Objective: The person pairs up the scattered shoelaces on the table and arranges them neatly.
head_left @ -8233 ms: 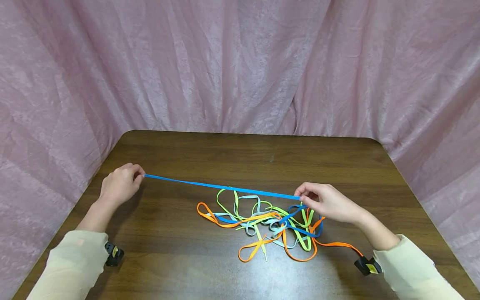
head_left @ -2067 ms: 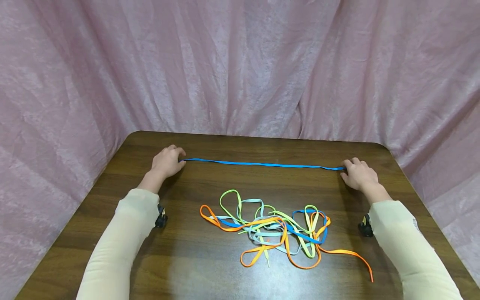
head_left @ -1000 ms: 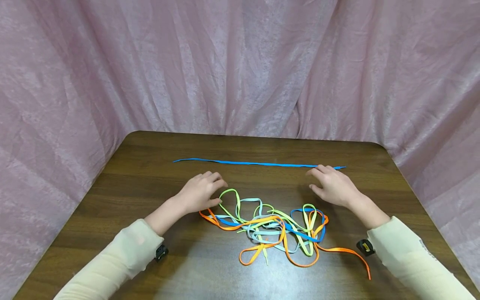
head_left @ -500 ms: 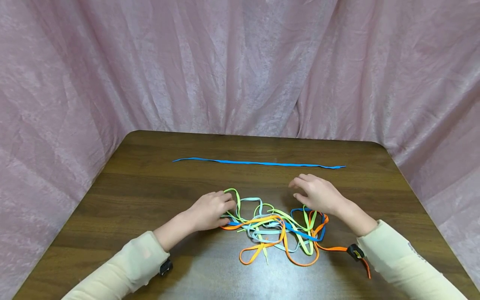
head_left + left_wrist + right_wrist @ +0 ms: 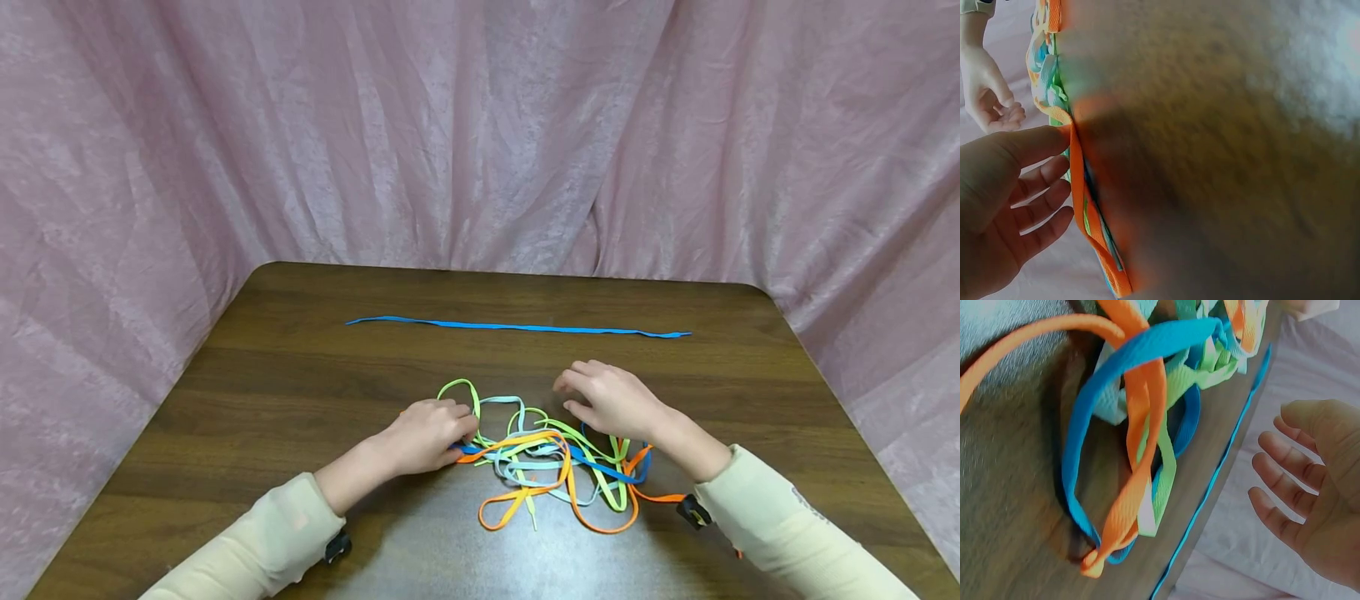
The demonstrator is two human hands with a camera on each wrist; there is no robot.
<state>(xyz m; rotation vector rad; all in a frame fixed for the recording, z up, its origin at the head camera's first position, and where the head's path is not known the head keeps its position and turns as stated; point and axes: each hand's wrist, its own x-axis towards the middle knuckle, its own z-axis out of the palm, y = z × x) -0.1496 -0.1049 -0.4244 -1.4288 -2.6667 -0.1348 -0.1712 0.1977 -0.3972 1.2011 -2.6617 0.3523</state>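
A tangle of flat shoelaces in orange, light green, pale blue and blue (image 5: 570,475) lies on the table. At the tangle's left end rests my left hand (image 5: 427,433), thumb tip right at an orange lace (image 5: 1079,187) in the left wrist view. Three of its fingers are bent loosely beside the lace; the index finger is hidden, so I cannot tell whether it pinches. My right hand (image 5: 611,400) hovers over the tangle's upper right side, fingers loosely bent around nothing. In the right wrist view its palm and fingers (image 5: 1285,475) are apart from the laces.
A single blue shoelace (image 5: 517,327) lies stretched out nearly straight across the table beyond the tangle. The brown wooden table (image 5: 300,383) has rounded far corners, with a pink curtain (image 5: 480,133) hanging behind it. A small black wrist camera (image 5: 693,511) overlaps the trailing orange lace.
The blue lace, earlier held stretched between both hands, was laid down beyond the tangle and let go. Both hands came back towards the tangle, the left reaching its left end, the right moving leftwards above it.
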